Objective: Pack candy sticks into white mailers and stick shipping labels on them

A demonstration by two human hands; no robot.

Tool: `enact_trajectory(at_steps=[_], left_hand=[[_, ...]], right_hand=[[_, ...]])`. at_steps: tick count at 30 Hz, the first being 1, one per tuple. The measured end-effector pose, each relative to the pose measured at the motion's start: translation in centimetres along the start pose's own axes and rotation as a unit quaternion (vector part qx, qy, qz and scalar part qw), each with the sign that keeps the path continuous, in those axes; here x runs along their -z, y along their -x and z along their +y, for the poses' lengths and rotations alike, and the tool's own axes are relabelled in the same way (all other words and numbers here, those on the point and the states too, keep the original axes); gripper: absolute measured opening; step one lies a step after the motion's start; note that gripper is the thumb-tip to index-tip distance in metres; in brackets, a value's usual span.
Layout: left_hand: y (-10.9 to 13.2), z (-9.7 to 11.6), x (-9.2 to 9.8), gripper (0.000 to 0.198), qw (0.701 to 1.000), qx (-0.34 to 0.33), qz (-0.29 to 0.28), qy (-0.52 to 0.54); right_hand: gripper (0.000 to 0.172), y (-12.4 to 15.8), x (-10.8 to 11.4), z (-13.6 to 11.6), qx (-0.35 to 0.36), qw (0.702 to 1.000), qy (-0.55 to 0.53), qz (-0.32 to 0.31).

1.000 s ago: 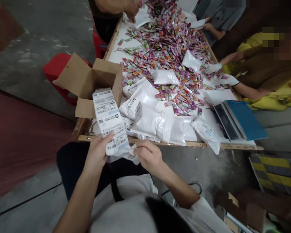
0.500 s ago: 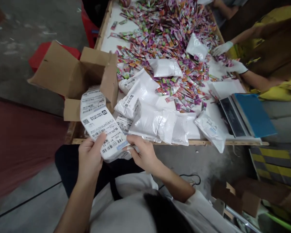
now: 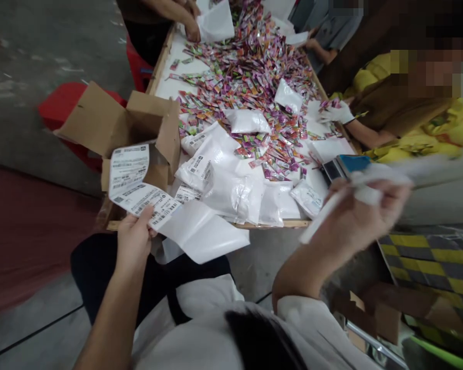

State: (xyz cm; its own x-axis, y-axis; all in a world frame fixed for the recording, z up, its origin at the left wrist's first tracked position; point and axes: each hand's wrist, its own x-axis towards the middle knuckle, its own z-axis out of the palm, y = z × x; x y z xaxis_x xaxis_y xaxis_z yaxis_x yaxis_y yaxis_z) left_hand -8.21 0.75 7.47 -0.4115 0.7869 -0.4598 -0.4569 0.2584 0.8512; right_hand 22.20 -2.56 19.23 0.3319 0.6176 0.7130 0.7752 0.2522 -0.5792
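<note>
The left hand (image 3: 134, 240) is pinching a label strip (image 3: 154, 203), its grip closed down to the thickness of the paper, with the thumb lying on the printed face and the fingers tucking underneath. That grip is sitting at the near edge of the strip, close to where the print is giving way to a blank white length (image 3: 206, 234). From the pinch, the printed part is running up and to the left, curling upward in front of an open cardboard box (image 3: 111, 115). The blank part is stretching out to the right, above the person's lap and across the view of the table (image 3: 166, 84) at its front edge.

The right hand (image 3: 378, 213) is hanging well apart from the strip, raised in front of a blue-topped device (image 3: 354, 163). Its grip is curling closed around a white slip (image 3: 324, 216), which is jutting down and to the left; blur is hiding exactly how the fingertips are meeting it.

White packages (image 3: 231, 192) are lying just beyond the blank part, some bearing printed labels, and a heap of small colorful sachets (image 3: 250, 67) is spreading behind them. A co-worker's gloved hand (image 3: 340, 112) is touching sachets at the table's right side.
</note>
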Motion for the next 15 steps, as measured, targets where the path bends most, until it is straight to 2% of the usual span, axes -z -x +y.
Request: enact_trajectory(at_steps=[1, 2, 3, 4, 5, 6, 8, 10, 11, 12, 13, 15], left_hand=[[-0.1, 0.0, 0.1, 0.012, 1.000, -0.002, 0.003, 0.006], [-0.1, 0.1, 0.2, 0.013, 1.000, -0.001, 0.002, 0.006], [-0.1, 0.1, 0.3, 0.015, 1.000, 0.001, -0.003, 0.005], [0.1, 0.1, 0.5, 0.018, 1.000, 0.001, -0.009, 0.003], [0.2, 0.2, 0.7, 0.021, 1.000, -0.003, -0.014, 0.003], [0.3, 0.2, 0.9, 0.025, 1.000, -0.006, -0.020, 0.001], [0.6, 0.4, 1.4, 0.031, 1.000, -0.010, -0.018, -0.007], [0.7, 0.5, 1.7, 0.033, 1.000, -0.008, -0.010, -0.015], [0.7, 0.5, 1.7, 0.034, 1.000, -0.004, -0.007, -0.016], [0.7, 0.6, 1.6, 0.035, 1.000, 0.001, -0.004, -0.014], [0.7, 0.6, 1.5, 0.035, 1.000, 0.007, -0.001, -0.013], [0.6, 0.7, 1.1, 0.033, 1.000, 0.019, 0.004, -0.015]], right_hand=[[0.031, -0.8, -1.1, 1.7, -0.040, 0.999, 0.013, 0.015], [0.021, -1.2, -2.7, 3.4, -0.080, 0.996, 0.025, -0.009], [0.013, -1.1, -4.6, 4.9, -0.114, 0.990, 0.044, -0.067], [0.012, -0.7, -6.4, 6.2, -0.140, 0.977, 0.067, -0.149], [0.017, 0.0, -8.1, 7.2, -0.155, 0.961, 0.085, -0.214], [0.025, 0.8, -9.3, 7.8, -0.164, 0.949, 0.099, -0.252], [0.052, 2.4, -10.3, 8.1, -0.166, 0.941, 0.140, -0.258], [0.084, 3.8, -9.9, 7.4, -0.126, 0.944, 0.199, -0.230], [0.093, 4.5, -9.5, 6.8, -0.087, 0.942, 0.226, -0.232], [0.095, 5.1, -9.1, 6.4, -0.042, 0.934, 0.245, -0.257], [0.094, 5.7, -8.8, 6.0, 0.000, 0.919, 0.251, -0.303], [0.092, 6.0, -8.7, 6.0, 0.046, 0.871, 0.230, -0.431]])
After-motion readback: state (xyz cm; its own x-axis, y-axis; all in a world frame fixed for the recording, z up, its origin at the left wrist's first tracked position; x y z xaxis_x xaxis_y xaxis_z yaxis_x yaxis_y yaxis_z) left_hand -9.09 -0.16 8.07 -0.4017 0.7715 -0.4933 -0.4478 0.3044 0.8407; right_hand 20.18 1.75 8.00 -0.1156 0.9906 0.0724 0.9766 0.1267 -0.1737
